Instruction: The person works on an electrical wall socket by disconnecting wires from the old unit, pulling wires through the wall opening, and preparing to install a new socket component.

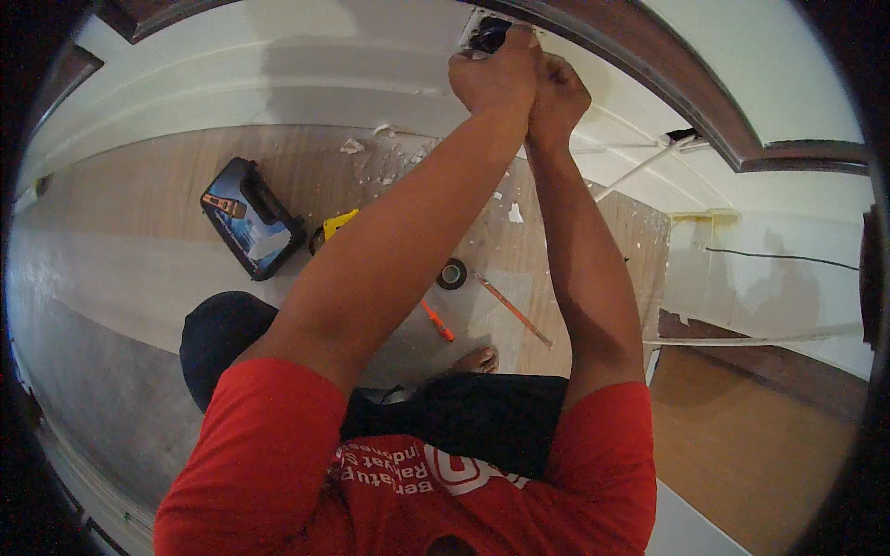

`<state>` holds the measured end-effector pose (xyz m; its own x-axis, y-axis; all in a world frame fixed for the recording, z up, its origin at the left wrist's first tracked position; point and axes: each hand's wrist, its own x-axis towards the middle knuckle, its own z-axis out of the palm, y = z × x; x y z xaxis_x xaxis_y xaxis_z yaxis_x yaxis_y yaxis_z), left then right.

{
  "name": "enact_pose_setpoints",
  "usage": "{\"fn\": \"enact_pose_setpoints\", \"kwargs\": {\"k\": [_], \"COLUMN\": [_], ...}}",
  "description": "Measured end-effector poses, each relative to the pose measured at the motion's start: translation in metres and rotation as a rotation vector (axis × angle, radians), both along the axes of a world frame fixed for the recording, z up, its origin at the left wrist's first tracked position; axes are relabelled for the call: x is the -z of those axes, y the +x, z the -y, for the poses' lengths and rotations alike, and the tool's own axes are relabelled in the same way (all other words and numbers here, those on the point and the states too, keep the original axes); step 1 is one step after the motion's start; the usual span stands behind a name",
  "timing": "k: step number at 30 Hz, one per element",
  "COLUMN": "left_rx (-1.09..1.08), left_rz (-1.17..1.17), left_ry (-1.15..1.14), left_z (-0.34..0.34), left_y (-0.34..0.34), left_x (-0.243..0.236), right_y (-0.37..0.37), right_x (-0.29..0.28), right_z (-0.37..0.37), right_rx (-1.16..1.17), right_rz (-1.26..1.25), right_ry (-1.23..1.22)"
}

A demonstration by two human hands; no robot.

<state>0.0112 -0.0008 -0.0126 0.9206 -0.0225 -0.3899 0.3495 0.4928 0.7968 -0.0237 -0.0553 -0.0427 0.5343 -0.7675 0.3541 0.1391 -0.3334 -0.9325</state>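
Two bare hands, the left hand (496, 82) beside the right hand (560, 100), crowd the black wall box (488, 35) in the white wall (408, 42); I cannot tell what either grip holds. Cramped together, they could fumble anything loose onto the plaster crumbs (352, 146) below.

Hands (501, 76) (560, 100): 2
Black wall fitting (489, 35): 1
Tool case (248, 222): 1
Electrical-tape roll (443, 279): 1
Screwdriver (438, 322): 1
Slim stick (515, 312): 1

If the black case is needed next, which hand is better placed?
Probably the left hand: its forearm lies nearer the case, while the right hand would have to reach past that forearm.
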Motion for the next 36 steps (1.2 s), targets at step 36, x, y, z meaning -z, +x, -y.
{"fn": "enact_pose_setpoints", "kwargs": {"k": [36], "left_rx": [0.078], "left_rz": [-0.065], "left_ry": [-0.092], "left_z": [-0.017], "left_y": [-0.011], "left_x": [-0.026], "right_y": [0.0], "right_x": [-0.003], "right_z": [-0.007], "right_rx": [0.106], "right_rz": [-0.054], "right_ry": [-0.056]}}
